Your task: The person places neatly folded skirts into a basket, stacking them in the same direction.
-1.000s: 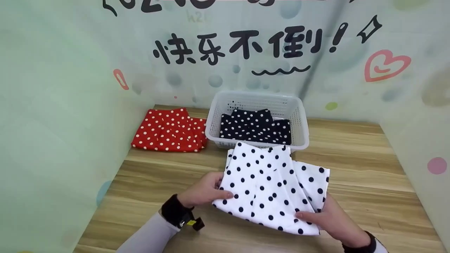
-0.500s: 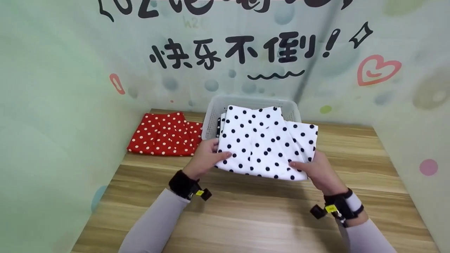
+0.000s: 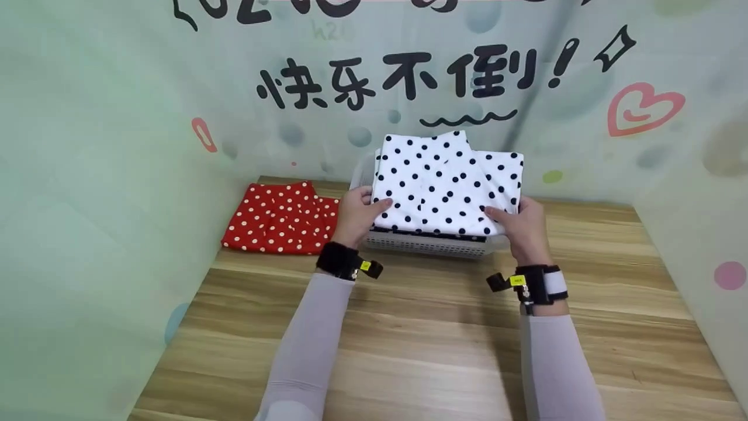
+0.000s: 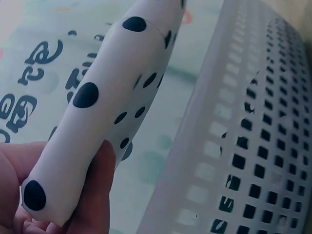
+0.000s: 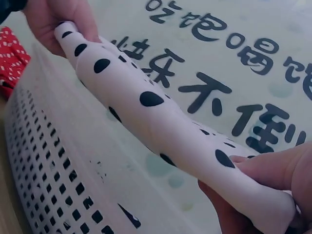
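Observation:
A folded white cloth garment with black dots [image 3: 435, 187] is held level above the white plastic basket [image 3: 426, 248], covering most of it. My left hand [image 3: 355, 217] grips its left edge, thumb on top and fingers underneath. On the opposite side my right hand [image 3: 529, 228] pinches the edge the same way. The left wrist view shows the thick folded edge between thumb and fingers, above the basket's perforated wall [image 4: 243, 151]. In the right wrist view the fold spans between both hands. Only a thin strip of a black dotted cloth shows below the white one in the head view.
A folded red cloth with white dots [image 3: 280, 219] lies on the wooden table [image 3: 421, 339], just left of the basket. Behind the basket stands a printed backdrop [image 3: 327, 158] with black lettering, and pale side panels flank the table.
Both hands have carried the white dotted garment away from the body, from in front of the basket to above it. It now hides most of the basket and the black dotted cloth inside.

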The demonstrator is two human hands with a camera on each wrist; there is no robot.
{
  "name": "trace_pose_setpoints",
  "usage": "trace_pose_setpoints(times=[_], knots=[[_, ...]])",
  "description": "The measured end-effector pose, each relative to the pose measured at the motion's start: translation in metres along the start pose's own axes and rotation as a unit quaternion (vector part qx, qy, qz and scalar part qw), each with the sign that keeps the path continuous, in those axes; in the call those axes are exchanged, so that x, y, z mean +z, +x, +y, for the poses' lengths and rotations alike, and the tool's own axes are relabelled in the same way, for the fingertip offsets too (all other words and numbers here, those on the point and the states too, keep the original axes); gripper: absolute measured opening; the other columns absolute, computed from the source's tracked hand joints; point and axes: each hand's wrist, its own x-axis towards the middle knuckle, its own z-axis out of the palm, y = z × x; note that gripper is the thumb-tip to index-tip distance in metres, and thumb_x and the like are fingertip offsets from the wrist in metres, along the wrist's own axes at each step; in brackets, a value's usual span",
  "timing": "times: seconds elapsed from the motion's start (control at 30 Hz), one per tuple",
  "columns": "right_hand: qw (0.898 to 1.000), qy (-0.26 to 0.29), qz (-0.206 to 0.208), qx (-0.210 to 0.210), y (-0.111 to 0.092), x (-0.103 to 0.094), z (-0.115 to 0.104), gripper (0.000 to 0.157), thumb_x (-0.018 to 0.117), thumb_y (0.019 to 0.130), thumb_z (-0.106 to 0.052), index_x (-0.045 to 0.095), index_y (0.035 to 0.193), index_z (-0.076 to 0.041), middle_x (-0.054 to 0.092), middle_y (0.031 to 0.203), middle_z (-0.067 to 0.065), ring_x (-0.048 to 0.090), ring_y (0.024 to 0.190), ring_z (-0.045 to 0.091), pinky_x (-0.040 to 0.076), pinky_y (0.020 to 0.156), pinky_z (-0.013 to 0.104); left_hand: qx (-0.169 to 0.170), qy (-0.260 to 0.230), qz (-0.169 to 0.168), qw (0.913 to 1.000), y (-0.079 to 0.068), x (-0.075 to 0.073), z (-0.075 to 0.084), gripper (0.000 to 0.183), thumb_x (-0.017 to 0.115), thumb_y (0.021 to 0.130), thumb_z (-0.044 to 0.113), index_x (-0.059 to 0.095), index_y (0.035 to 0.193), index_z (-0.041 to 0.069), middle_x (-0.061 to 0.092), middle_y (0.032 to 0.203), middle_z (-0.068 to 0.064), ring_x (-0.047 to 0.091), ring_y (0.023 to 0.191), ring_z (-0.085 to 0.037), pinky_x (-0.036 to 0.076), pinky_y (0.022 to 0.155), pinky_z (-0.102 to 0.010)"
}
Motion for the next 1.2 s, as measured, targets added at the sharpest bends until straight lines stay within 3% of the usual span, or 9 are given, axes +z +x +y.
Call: trace_pose_setpoints(times=[0.13,0.37,0.63,0.73,0.93,1.07,1.2], knots=[[0.999,-0.049,0.023,0.007,0.008,0.005,0.006,0.052,0.078,0.094,-0.008,0.060,0.141,0.005,0.067,0.140,0.022,0.068,0.111,0.018,0.058,0.101,0.027,0.006,0.032,0.018,0.9993,0.008,0.005,-0.004,0.036,0.081,0.092,0.009,0.071,0.124,-0.003,0.080,0.106,-0.018,0.073,0.083,-0.016,0.061,0.075,-0.026],[0.991,-0.120,0.047,-0.023,0.008,0.014,0.008,0.044,0.078,0.094,-0.011,0.067,0.135,0.002,0.071,0.135,0.020,0.067,0.120,0.029,0.056,0.108,0.041,0.001,0.108,0.042,0.9932,0.010,0.007,-0.001,0.028,0.082,0.092,0.013,0.074,0.116,0.000,0.080,0.103,-0.015,0.069,0.081,-0.018,0.057,0.072,-0.027],[0.981,-0.170,0.074,-0.062,0.005,0.025,0.015,0.033,0.077,0.096,-0.014,0.071,0.125,-0.001,0.074,0.126,0.019,0.070,0.107,0.031,0.059,0.094,0.042,-0.006,0.155,0.069,0.9854,0.010,0.008,-0.004,0.028,0.082,0.092,0.016,0.073,0.116,0.003,0.079,0.105,-0.012,0.071,0.086,-0.022,0.059,0.078,-0.033],[0.976,-0.182,0.090,-0.079,0.005,0.027,0.017,0.040,0.079,0.094,-0.012,0.069,0.131,-0.002,0.073,0.128,0.021,0.070,0.111,0.033,0.058,0.098,0.044,0.002,0.171,0.081,0.9820,0.010,0.009,-0.005,0.036,0.082,0.093,0.018,0.070,0.124,0.003,0.079,0.111,-0.013,0.073,0.095,-0.024,0.061,0.084,-0.035],[0.969,-0.198,0.117,-0.087,0.001,0.021,0.013,0.068,0.080,0.092,-0.010,0.051,0.154,-0.008,0.058,0.156,0.018,0.054,0.146,0.035,0.043,0.123,0.049,0.041,0.186,0.121,0.9743,0.003,0.007,0.000,0.059,0.082,0.093,0.022,0.059,0.143,0.001,0.071,0.136,-0.018,0.069,0.123,-0.031,0.058,0.104,-0.041],[0.969,-0.187,0.136,-0.091,-0.001,0.015,0.008,0.067,0.078,0.094,-0.009,0.051,0.155,-0.010,0.056,0.158,0.016,0.051,0.149,0.034,0.039,0.126,0.050,0.055,0.185,0.122,0.9736,-0.001,0.007,0.006,0.059,0.082,0.093,0.025,0.060,0.142,0.001,0.070,0.139,-0.021,0.067,0.128,-0.034,0.057,0.108,-0.045],[0.968,-0.184,0.136,-0.105,-0.001,0.014,0.007,0.063,0.077,0.094,-0.009,0.054,0.153,-0.009,0.059,0.155,0.016,0.054,0.146,0.034,0.042,0.124,0.050,0.048,0.200,0.109,0.9725,0.000,0.010,0.006,0.059,0.080,0.095,0.028,0.058,0.144,0.003,0.069,0.141,-0.020,0.066,0.131,-0.033,0.054,0.111,-0.045]])
